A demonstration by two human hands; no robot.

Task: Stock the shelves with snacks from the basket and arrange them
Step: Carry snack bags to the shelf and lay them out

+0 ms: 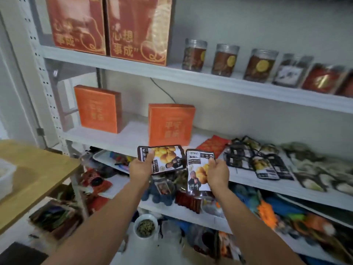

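Both forearms reach forward from the bottom edge toward the white shelving unit (191, 75). Left hand (140, 167) grips a chestnut snack packet (166, 159) by its left end, thumb on the printed face, packet held sideways and just in front of the middle shelf (122, 139) edge. Right hand (218, 173) pinches a second packet (198, 169) at its upper right corner; this one hangs upright, just beside the first and below the same shelf edge.

On the middle shelf, directly behind the left-hand packet, an orange box (170, 125) stands upright. A matching orange box (97, 109) stands well to its left. To the right of the nearer box lies a red pouch (212, 145), then a loose pile of dark packets (256, 159) of similar print, lying flat and overlapping.

Above that box, the upper shelf carries two tall red cartons (108, 27) and a row of clear jars (227, 60). No basket can be identified.
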